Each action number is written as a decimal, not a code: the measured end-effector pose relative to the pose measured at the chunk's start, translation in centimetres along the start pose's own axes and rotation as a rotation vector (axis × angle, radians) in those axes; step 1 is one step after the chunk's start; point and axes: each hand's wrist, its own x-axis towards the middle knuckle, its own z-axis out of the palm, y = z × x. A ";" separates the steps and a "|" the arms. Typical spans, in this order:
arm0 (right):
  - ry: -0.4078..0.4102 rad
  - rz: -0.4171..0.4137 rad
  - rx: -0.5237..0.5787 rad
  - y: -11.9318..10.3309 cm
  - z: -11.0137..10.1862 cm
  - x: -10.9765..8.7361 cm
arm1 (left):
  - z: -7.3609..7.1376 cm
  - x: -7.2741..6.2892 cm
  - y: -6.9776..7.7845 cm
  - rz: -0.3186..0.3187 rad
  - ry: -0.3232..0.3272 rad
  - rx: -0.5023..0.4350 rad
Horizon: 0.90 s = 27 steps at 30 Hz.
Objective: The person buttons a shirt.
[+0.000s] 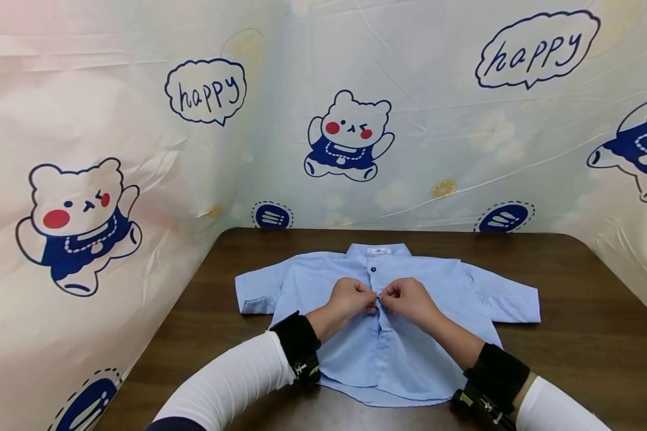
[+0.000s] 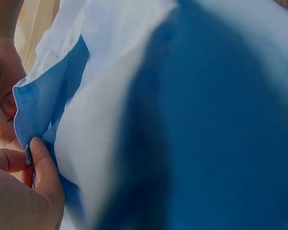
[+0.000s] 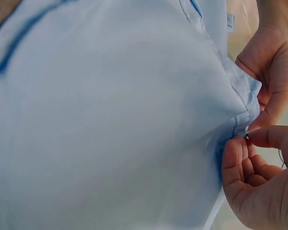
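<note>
A light blue short-sleeved shirt [image 1: 431, 353] lies front up on the table, its collar away from me. Both hands meet at its front placket, below a dark button [image 1: 373, 269] near the collar. My left hand [image 1: 350, 299] pinches the placket edge between thumb and finger, as the left wrist view also shows. Opposite it, my right hand [image 1: 410, 299] pinches the placket with its fingertips almost touching the left ones. In the right wrist view a small dark spot, perhaps a button [image 3: 247, 135], shows at the right thumb tip. The fingers partly hide it.
The brown wooden table [image 1: 587, 359] extends around the shirt. Behind it and at the sides hangs a pale curtain [image 1: 426, 137] printed with bears and lettering. Each wrist wears a black strap [image 1: 296, 338] with a small device, above white sleeves [image 1: 232, 377].
</note>
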 end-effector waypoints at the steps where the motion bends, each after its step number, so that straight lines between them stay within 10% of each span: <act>1: -0.001 0.002 -0.007 0.0 0.0 0.0 | 0.0 0.0 0.0 -0.001 0.001 0.003; 16: 0.004 -0.030 0.002 0.2 0.0 0.2 | -0.2 0.1 0.1 0.018 0.003 0.044; 27: -0.063 0.199 0.317 0.4 0.1 0.4 | -0.1 0.2 0.0 0.031 0.005 0.045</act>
